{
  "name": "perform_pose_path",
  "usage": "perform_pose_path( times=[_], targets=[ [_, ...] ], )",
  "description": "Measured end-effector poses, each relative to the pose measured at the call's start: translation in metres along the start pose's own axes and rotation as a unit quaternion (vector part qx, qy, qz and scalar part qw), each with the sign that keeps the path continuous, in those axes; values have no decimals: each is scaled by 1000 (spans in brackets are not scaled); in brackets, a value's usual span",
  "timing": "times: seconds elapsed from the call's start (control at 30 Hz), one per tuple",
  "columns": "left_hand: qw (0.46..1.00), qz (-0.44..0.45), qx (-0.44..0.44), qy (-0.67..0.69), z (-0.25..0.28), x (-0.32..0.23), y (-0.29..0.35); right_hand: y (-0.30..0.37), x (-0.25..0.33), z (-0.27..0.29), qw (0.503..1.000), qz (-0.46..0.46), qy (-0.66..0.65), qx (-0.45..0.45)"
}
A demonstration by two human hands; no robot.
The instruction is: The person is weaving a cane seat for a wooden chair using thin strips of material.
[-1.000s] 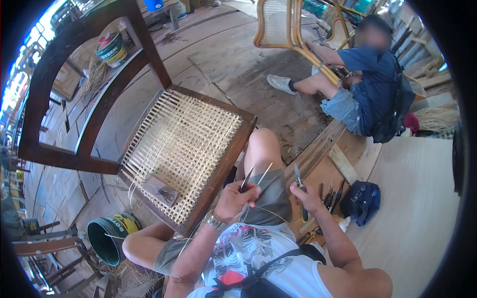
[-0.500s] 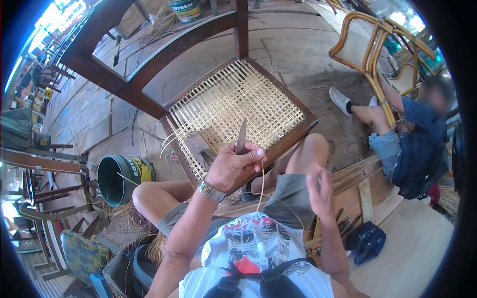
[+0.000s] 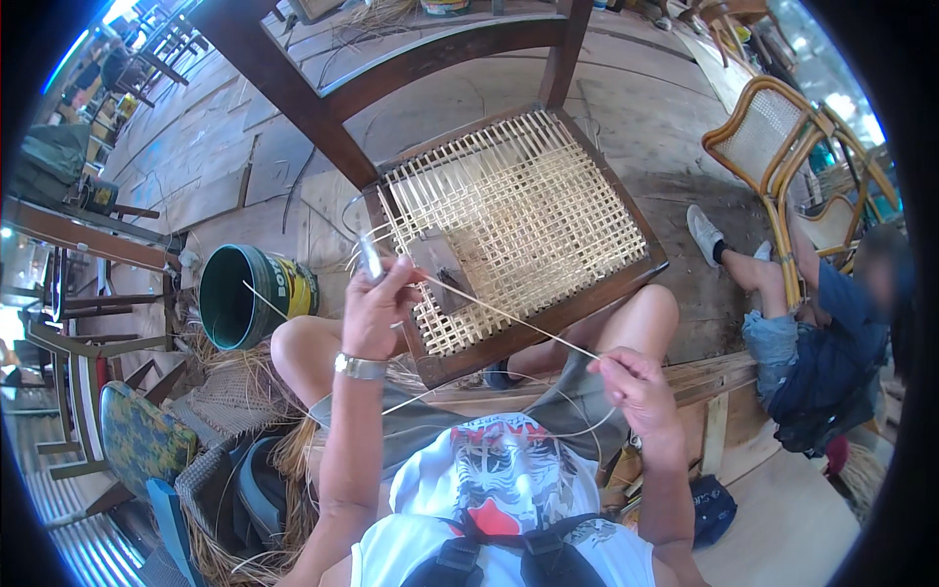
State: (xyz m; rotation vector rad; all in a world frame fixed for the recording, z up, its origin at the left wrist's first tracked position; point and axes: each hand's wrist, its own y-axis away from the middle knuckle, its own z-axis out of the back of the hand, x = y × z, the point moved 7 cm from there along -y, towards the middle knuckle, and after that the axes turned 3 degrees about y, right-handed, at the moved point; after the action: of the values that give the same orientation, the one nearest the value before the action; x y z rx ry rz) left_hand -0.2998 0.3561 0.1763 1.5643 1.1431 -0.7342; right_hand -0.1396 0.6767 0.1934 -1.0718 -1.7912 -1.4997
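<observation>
Strand (image 3: 518,321) in the head view: pale, thin cane, held nearly straight, sloping down from the left hand (image 3: 375,311) to the right hand (image 3: 638,389), before the chair's near rail. The left fingers grasp its far end, with a shiny metal blade (image 3: 371,258) standing up from the same hand; the right fingers pinch the near end. A slack loop (image 3: 577,433) curves over the lap. A metal watch (image 3: 360,367) circles the left wrist.

Just beyond lies the seat (image 3: 558,220), a grid of flat, pale cane in a dark wooden frame, denser at the near right, mostly parallel strips toward the far edge. A flat, brown block (image 3: 448,269) rests on its near left part. Behind rises a curved, dark back rail (image 3: 440,56).

Left, a round green bucket (image 3: 223,298) lies tipped; far right, a co-worker (image 3: 831,362) sits by a chair (image 3: 772,166) of bent, honey-coloured rattan. Broad, worn boards (image 3: 636,117) make the floor.
</observation>
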Motion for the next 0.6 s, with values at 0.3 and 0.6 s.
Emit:
perform_pose_path(
  times=[0.3, 0.6],
  targets=[
    [993, -34, -93, 56, 64, 13, 20, 6, 9, 18, 994, 24, 88, -63],
    [983, -80, -120, 110, 75, -8, 22, 5, 10, 42, 913, 108, 372, -127]
  ],
)
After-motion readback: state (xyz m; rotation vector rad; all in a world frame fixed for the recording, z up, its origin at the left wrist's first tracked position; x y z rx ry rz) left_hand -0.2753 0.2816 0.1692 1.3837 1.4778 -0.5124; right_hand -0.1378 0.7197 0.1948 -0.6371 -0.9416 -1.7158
